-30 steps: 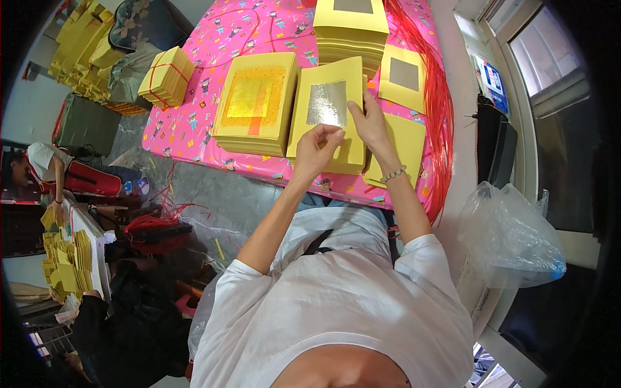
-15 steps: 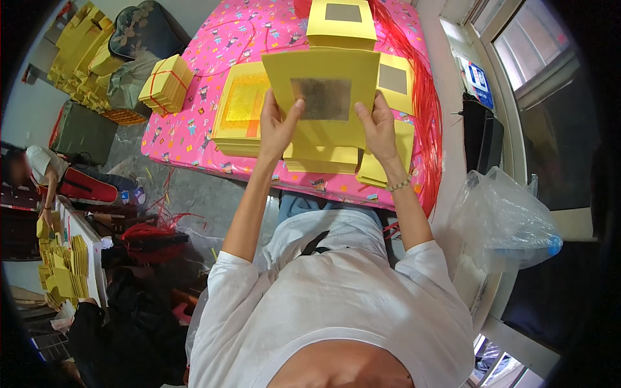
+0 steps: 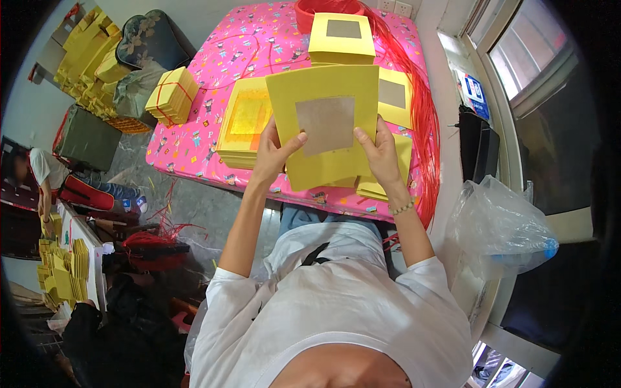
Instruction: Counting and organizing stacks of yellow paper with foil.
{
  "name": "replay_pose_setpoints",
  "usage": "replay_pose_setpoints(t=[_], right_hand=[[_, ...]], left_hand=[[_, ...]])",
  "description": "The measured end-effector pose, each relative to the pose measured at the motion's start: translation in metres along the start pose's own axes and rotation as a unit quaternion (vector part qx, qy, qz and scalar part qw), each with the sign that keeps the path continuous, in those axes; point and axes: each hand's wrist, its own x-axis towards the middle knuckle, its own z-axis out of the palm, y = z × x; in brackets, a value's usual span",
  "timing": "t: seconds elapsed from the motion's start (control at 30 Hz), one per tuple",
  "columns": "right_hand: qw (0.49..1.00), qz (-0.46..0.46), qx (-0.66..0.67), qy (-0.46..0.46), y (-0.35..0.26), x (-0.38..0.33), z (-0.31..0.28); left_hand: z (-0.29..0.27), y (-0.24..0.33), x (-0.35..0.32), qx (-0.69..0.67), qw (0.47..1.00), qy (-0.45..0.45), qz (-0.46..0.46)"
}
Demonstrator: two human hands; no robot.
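Lifted higher since before, the yellow sheet filled centre frame — left hand and right hand each kept a pinching grip on its lower edge.

The yellow sheet with its silver square is up off the stack now — left hand and right hand grip its lower edges, raised closer.
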Motion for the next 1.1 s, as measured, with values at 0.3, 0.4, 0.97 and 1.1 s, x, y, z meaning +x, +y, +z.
replay_pose_setpoints(t=[0.3,0.4,0.97,1.1], right_hand=[[0.981,0.164,0.08,-0.063,-0.026,-0.02,-0.024],[0.995,0.005,-0.073,-0.063,-0.017,-0.026,-0.024],[0.98,0.034,-0.119,-0.154,-0.017,-0.032,-0.03],[0.986,0.112,0.088,-0.082,-0.013,-0.029,-0.028]], left_hand=[[-0.014,0.004,-0.009,-0.11,0.965,0.035,-0.234],[-0.008,0.01,-0.011,-0.183,0.942,0.047,-0.277],[0.006,-0.021,-0.048,-0.194,0.939,-0.03,-0.281],[0.001,-0.027,-0.054,-0.24,0.936,-0.03,-0.256]])
